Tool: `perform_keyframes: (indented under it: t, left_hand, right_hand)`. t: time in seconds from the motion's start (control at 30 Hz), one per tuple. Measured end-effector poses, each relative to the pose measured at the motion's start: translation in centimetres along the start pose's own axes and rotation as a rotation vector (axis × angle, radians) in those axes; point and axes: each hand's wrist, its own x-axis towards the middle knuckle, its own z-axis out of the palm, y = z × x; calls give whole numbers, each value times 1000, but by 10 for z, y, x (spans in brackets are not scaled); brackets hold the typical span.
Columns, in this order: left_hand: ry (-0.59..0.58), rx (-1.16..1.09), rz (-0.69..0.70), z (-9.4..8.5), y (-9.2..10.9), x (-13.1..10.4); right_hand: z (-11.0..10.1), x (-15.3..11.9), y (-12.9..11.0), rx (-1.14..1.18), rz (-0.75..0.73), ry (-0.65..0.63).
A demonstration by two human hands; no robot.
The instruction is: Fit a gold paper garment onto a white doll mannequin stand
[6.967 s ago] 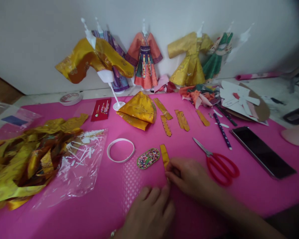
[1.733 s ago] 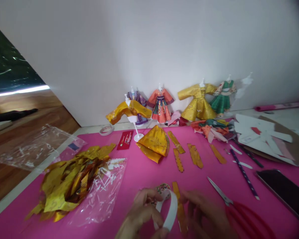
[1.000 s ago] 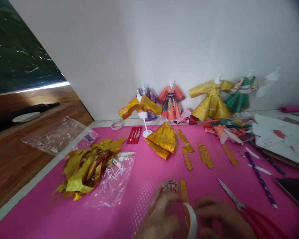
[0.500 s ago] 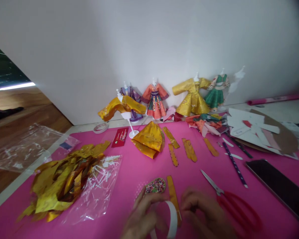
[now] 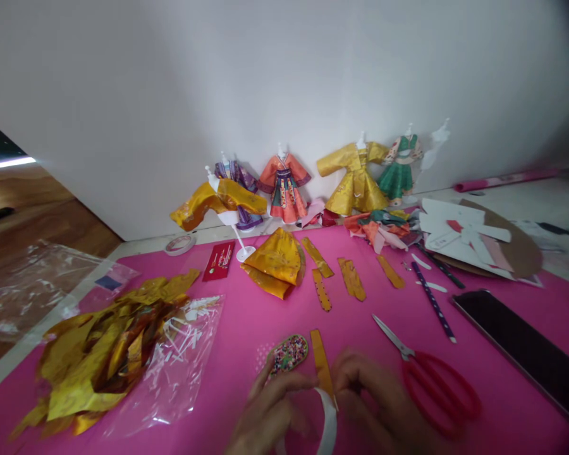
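My left hand (image 5: pixel 275 411) is closed on a white strip (image 5: pixel 329 420), which curves down from its fingertips at the bottom centre. Just right of it, my right hand (image 5: pixel 372 398) has its thumb and fingers pressed together beside a narrow gold fabric strip (image 5: pixel 320 357); blur hides what they pinch. A small oval case of coloured beads (image 5: pixel 290 354) lies above my left hand. Red-handled scissors (image 5: pixel 436 379) rest open to the right of my right hand.
Gold fabric scraps (image 5: pixel 99 354) and a clear bag (image 5: pixel 189 366) lie left. A gold skirt piece (image 5: pixel 277 262) and small cut pieces (image 5: pixel 351 278) lie mid-mat. Dressed mannequins (image 5: pixel 287 183) stand behind. At right are a dark phone (image 5: pixel 516 347), pencil (image 5: pixel 434 303) and paper pieces (image 5: pixel 455 227).
The view has shifted slightly, so the objects on the mat appear farther left. Both hands remain close together near the gold strip, with the white strip still in my left hand.
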Motion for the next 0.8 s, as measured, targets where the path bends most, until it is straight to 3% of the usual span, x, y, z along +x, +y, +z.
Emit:
perform_keyframes:
  t: [0.23,0.33,0.6,0.8]
  left_hand:
    - [77,-66,-33,15,0,-2]
    - [44,-108,-22,18,2,-1]
    - [20,-33,-87,0,19,1]
    - [36,67,-160,-7,27,-12]
  right_hand:
    - [1,-1,-1,-26,-19,22]
    - [0,1,-1,-37,-17,46]
    - [-3,1,-3,6,18,-2]
    - [-7,-1,-14,-90,105,58]
